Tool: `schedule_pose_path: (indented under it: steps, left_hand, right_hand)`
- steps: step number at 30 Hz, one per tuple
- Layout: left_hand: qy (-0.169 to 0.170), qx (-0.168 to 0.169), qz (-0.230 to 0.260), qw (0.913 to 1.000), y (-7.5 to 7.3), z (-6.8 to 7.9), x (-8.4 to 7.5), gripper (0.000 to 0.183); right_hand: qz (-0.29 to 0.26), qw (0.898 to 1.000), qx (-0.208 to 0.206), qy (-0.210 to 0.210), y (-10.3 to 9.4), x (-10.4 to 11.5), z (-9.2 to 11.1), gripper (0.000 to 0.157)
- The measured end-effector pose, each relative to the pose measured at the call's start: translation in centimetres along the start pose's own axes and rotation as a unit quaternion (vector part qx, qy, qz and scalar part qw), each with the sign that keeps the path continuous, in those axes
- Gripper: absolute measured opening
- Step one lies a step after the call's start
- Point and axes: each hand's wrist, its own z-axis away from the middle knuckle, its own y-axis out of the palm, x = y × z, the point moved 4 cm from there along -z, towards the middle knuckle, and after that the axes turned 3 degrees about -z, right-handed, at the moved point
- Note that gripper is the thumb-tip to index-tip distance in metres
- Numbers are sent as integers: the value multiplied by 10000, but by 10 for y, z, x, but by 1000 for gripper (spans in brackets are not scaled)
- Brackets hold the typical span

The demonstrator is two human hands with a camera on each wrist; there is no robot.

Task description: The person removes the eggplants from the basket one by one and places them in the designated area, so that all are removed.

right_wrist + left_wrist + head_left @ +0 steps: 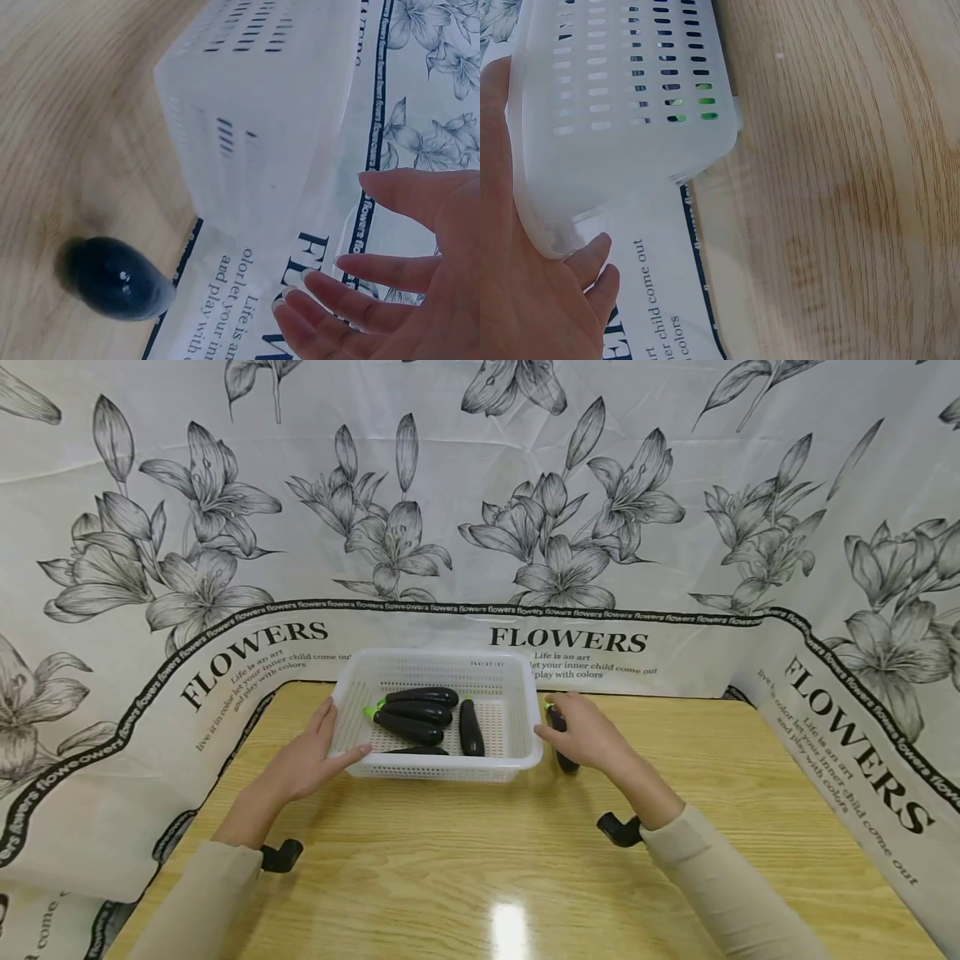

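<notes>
A white perforated plastic basket (435, 763) holds several dark eggplants (408, 727) with green stem ends; one lies partly hidden behind the front wall. My left hand (306, 763) grips the basket's left front corner, thumb at the front rim and fingers on the left side. In the left wrist view, fingertips curl around the rim's end. Outside the basket, a single eggplant (120, 279) lies on the table just right of it. Over that eggplant is my right hand (588, 733), fingers spread and apart from it; in the head view the hand partly covers it.
The wood-grain table (465, 868) extends in front of the basket and to its right. Behind and at both sides hangs a white cloth (420, 568) with flower prints and lettering. A black fitting (619, 829) sits at the right wrist, another (282, 857) at the left.
</notes>
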Motion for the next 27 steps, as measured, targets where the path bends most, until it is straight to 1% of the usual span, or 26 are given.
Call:
schedule_pose_path:
  steps: [3, 8, 15, 22, 27]
  left_hand:
    - [-2, 30, -9, 10000, 0, 0, 0, 110]
    - [-11, 34, -37, 10000, 0, 0, 0, 110]
    - [-12, 21, -42, 10000, -2, -1, -1, 110]
    - [-42, 35, -30, 10000, -2, -1, 0, 110]
    - [-44, 30, -36, 10000, -1, -1, 0, 110]
  right_hand:
    - [-47, 9999, 38, -115, 3, 8, -2, 57]
    - [-111, 9985, 113, -532, 8, 20, -8, 52]
    - [-422, 9939, 419, -928, 20, 34, -18, 46]
    - [-536, 9905, 802, -981, 42, 41, -32, 45]
    - [-568, 9896, 923, -948, 60, 44, -44, 47]
